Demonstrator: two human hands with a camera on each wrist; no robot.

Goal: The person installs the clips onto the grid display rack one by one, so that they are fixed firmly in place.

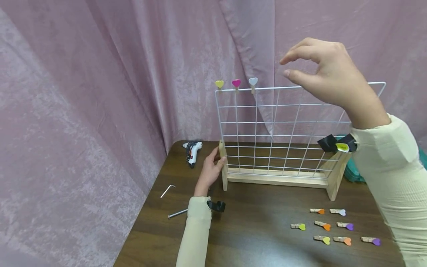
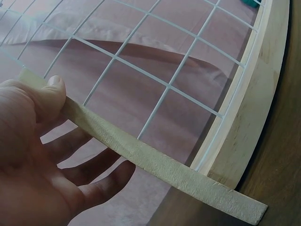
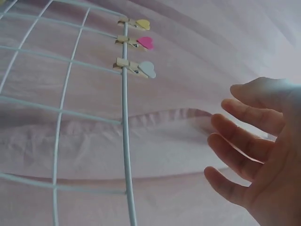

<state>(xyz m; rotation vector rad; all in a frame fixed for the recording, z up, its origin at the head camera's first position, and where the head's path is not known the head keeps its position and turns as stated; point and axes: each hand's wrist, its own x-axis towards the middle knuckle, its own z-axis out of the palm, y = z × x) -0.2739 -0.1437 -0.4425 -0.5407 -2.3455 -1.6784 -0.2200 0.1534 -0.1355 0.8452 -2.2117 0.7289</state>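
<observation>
A white wire grid stands in a wooden base with a wooden side leg at each end. My left hand grips the left side leg, thumb on one face and fingers round the other. Clipped along the grid's top wire are mini clothespins with hearts: yellow, pink and white. Above that wire, to the right of the white clothespin, my right hand hovers with fingers loosely bent and nothing between them.
Several heart clothespins lie at the front right of the table. A glue gun, a hex key and a metal bolt lie on the left. Something teal sits behind the right leg. Pink curtain hangs behind.
</observation>
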